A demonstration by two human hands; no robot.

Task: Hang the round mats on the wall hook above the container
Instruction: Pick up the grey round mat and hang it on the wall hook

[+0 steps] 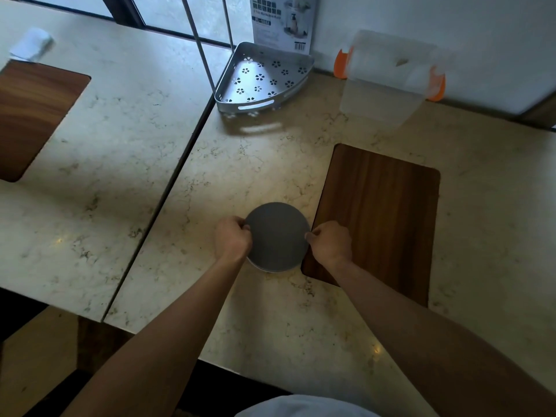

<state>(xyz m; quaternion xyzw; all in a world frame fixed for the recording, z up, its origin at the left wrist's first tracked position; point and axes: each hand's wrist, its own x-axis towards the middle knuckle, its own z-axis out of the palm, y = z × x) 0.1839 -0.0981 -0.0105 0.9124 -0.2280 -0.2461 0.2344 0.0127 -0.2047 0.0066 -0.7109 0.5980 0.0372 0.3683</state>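
Two hands pinch the grey round mats [278, 234] at opposite edges, left grip [233, 239] and right grip [330, 242], we judge to lift the stack level off the bench [270, 164].

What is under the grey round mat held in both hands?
A pale rim shows below the grey round mat at its near edge, likely another mat. The left hand and right hand pinch its sides. How many lie beneath is hidden.

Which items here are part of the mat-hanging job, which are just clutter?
In the job: round grey mats, pinched at opposite edges by left hand and right hand; clear container by the wall. Hook not visible.

Lying about: metal corner shelf, its box, wooden board.
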